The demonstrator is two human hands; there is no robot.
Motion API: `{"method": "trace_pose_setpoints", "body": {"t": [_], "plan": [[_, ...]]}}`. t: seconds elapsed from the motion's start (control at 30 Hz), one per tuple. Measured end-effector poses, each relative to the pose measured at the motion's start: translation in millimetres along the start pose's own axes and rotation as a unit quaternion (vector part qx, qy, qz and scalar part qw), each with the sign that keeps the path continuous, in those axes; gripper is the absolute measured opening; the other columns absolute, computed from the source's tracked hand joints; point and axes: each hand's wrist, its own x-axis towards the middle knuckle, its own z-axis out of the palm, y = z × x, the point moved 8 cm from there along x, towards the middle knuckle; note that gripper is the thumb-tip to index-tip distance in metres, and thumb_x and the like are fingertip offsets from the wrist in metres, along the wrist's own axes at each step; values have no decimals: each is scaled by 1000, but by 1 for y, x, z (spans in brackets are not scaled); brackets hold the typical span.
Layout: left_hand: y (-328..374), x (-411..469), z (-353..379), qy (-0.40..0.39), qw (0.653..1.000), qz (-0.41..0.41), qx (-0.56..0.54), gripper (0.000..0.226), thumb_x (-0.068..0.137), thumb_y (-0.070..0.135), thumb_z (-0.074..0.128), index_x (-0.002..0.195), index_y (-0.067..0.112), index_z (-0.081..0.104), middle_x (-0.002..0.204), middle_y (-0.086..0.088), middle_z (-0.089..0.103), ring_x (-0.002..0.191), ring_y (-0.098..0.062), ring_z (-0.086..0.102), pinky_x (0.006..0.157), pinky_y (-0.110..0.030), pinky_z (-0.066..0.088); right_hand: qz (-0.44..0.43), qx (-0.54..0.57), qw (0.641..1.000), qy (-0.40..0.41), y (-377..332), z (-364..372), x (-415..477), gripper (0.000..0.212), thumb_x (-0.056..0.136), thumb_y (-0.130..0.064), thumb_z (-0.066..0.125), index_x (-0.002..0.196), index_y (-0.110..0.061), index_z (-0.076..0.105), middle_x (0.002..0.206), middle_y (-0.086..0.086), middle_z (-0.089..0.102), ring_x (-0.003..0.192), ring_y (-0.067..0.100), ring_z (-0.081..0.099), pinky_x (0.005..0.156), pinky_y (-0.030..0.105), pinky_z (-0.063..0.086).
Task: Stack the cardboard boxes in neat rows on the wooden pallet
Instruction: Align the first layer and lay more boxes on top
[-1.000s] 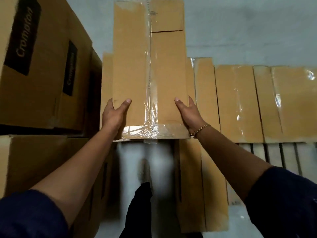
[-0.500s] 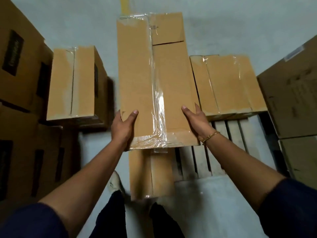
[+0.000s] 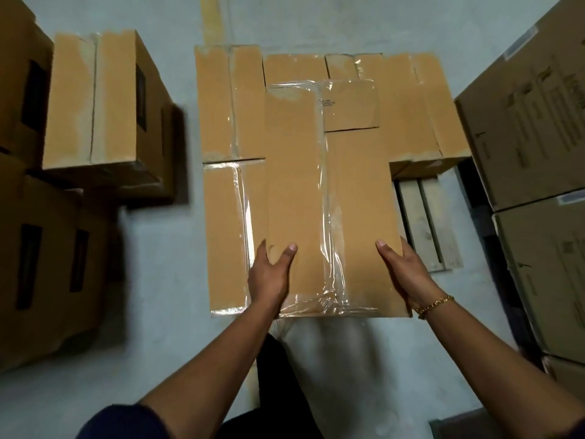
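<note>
Now left hand (image 3: 269,277) and right hand (image 3: 408,274) flank the box (image 3: 297,185), fingers (image 3: 406,250) probably beneath.

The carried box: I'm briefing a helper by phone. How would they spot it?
Find the wooden pallet on the floor, partly covered with taped boxes. Above them is the carried box, gripped at its near end by the left hand and right hand. Only it shows a square panel at its far right corner.
</note>
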Motion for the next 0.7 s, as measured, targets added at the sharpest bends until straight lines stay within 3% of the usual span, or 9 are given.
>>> {"method": "trace_pose_setpoints", "body": {"t": [0.07,0.17,0.37,0.47,0.53,0.6,0.7], "plan": [[-25,-19,19,-15,1000,-4,-1,86,88,62,70,158,25,38,154,-3,51,141,-27,48,112,-37,38,4,9,1000,8,32,-16,-13,49,96,-47,63,140,-26,54,121,-3,69,107,13,66,90,36,55],[-59,-46,45,-24,1000,-6,-15,85,88,63,70,158,26,37,151,-2,54,139,-26,50,106,-32,39,11,0,1000,15,79,-39,-25,53,94,-52,63,141,-31,53,127,-3,67,114,17,64,102,45,52],[-117,-77,84,-29,999,-16,-18,74,83,71,68,145,33,52,128,8,69,120,-20,63,104,-39,50,33,-6,999,7,150,-65,-30,60,90,-58,64,143,-33,52,125,-3,69,115,22,65,104,52,51],[-140,-94,96,-25,999,-31,-12,75,75,79,64,138,37,57,119,11,72,111,-17,66,101,-43,54,42,11,999,-12,174,-71,-34,54,93,-51,63,142,-30,53,123,-2,70,112,21,67,93,43,56],[-151,-103,102,-7,1000,-28,-6,67,82,71,68,139,38,56,119,14,70,113,-16,65,101,-38,52,47,19,998,-28,188,-71,-33,52,95,-49,62,142,-29,53,121,-2,70,108,20,67,82,35,55],[-162,-105,109,13,1000,-23,7,63,89,61,70,143,34,54,116,17,64,111,-12,61,97,-30,46,45,18,998,-35,204,-71,-25,54,95,-49,62,143,-28,52,123,-1,69,109,19,66,81,34,55],[-191,-92,125,29,999,-17,13,58,88,62,69,138,35,58,116,14,70,111,-16,66,96,-33,50,35,13,998,-50,228,-63,-2,48,97,-46,60,140,-26,51,116,-4,67,102,15,64,72,28,52]]}}
